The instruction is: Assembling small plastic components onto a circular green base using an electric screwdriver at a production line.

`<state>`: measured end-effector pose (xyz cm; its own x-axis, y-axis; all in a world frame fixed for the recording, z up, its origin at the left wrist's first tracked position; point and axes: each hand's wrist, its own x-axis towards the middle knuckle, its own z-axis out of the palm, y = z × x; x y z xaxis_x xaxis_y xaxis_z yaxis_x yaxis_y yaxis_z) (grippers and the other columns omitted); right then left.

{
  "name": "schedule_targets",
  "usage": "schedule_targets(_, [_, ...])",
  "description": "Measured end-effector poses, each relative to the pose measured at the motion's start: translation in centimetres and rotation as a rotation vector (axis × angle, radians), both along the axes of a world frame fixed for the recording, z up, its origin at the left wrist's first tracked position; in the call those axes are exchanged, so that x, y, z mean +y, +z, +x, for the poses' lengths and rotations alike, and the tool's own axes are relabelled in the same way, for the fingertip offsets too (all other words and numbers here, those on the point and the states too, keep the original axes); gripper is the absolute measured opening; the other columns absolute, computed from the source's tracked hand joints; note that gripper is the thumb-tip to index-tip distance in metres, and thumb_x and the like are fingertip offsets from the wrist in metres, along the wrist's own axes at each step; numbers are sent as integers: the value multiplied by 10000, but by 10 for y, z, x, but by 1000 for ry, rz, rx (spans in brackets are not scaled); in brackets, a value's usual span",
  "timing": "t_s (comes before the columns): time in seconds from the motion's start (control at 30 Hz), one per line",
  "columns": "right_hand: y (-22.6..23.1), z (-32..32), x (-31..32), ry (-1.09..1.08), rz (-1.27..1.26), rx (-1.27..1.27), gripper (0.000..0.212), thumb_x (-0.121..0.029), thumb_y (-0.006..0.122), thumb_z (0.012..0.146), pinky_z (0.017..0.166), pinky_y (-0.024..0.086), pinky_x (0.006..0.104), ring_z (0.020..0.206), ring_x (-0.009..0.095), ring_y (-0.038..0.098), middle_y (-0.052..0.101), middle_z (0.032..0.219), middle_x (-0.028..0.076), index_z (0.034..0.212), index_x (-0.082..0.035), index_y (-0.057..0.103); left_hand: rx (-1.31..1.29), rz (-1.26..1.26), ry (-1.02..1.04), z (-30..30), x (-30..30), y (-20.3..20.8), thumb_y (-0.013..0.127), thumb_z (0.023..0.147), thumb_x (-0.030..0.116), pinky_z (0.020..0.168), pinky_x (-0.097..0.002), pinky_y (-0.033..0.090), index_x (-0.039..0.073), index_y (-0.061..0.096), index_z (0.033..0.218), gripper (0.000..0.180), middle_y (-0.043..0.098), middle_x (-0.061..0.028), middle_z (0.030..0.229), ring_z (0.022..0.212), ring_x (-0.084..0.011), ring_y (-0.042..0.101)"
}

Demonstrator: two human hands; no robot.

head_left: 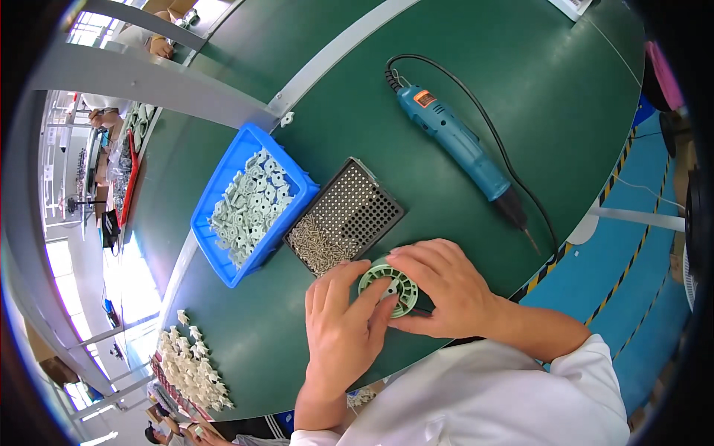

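Observation:
A round light-green plastic housing (pixel 406 299) with a ribbed inside is near the table's front edge. My right hand (pixel 446 297) is closed around its far and right sides. Inside the ring, the thumb and forefinger of my left hand (pixel 343 323) pinch a small pale-green plastic part (pixel 391 287), which the fingers partly cover. Just beyond my hands, a dark perforated tray (pixel 364 215) holds many small screws (pixel 321 245) heaped at its near left end. Left of the tray, a blue bin (pixel 223 260) is filled with pale-green plastic parts (pixel 249 208).
A teal electric screwdriver (pixel 457 145) with a black cable lies on the green table (pixel 327 119) at the right, its bit pointing nearer. Cream-coloured small parts (pixel 190 364) are piled at the left edge. A grey metal frame (pixel 171 89) crosses the far left. Other people work beyond it.

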<state>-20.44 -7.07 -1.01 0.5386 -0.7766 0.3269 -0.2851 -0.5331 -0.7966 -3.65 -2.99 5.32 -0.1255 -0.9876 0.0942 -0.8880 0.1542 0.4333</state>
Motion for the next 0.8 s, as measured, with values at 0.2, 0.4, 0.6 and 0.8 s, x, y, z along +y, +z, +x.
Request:
schedule_targets(0.2, [0,0,0,-5,-1,-2,681,-315,773,712,933,415,442,1073,292,538,557,1186,115,1272,-42,496,65,37,60,0,1,-1,767,692,79,851,-379,454,65,672,1024,345,602,-124,1104,1009,-308,568])
schedule_targets(0.4, [1,-1,0,-11,9,-7,686,-312,779,702,932,417,437,1073,290,539,561,1180,116,1268,-41,502,259,39,210,-6,5,-5,677,817,74,844,-389,450,17,576,1182,383,579,-149,1125,999,-327,560])
schedule_targets(0.6, [0,0,-1,-14,-1,-12,680,-302,781,694,928,422,431,1067,288,544,568,1168,116,1260,-39,511,302,96,286,-13,11,-18,618,867,52,857,-391,454,10,552,1217,359,559,-169,1151,1008,-331,550])
schedule_targets(0.8, [1,2,0,-3,-4,-7,692,-290,784,683,932,421,437,1075,293,540,562,1179,120,1263,-35,505,281,22,257,-13,13,-24,614,872,54,866,-397,454,10,536,1236,375,553,-184,1144,1014,-340,549])
